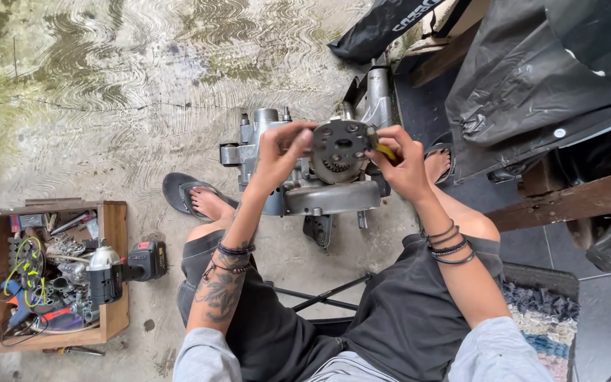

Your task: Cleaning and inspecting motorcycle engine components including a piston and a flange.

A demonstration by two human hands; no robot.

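A: What is the ground like here?

B: A rough concrete floor (pixel 107 85), stained green and grey, with swirled trowel marks. The person sits low over it in dark shorts, knees spread.

A: Start close in. What lies nearest?

B: At the lower right, beside the right thigh, a woven rug (pixel 542 322). At the lower left, a wooden crate (pixel 114 233) full of sockets, bits, wire and small tools. A cordless impact wrench (pixel 118 272) rests across the crate's right edge, its battery end out on the floor.

A: And the hands?

B: Both are raised between the knees. The left hand (pixel 277 152) has its fingers closed on the left rim of a round grey gear plate (pixel 339 150), a toothed disc with holes around it. The right hand (pixel 401 163) grips the plate's right edge, fingers curled in, and something small and yellow (pixel 386 151) is pinched there; I cannot tell what it is. Both wrists carry dark bead bracelets.

A: Where is the plate, then?

B: Held up on edge, facing the camera, just in front of the engine case (pixel 319 194), a silver metal casting that stands on the floor between the feet. Whether the plate touches the case, I cannot tell.

A: Beyond that?

B: A left foot in a dark sandal (pixel 182 191) beside the case. Farther right, a black plastic sheet (pixel 532 78) draped over wooden beams (pixel 567 201).
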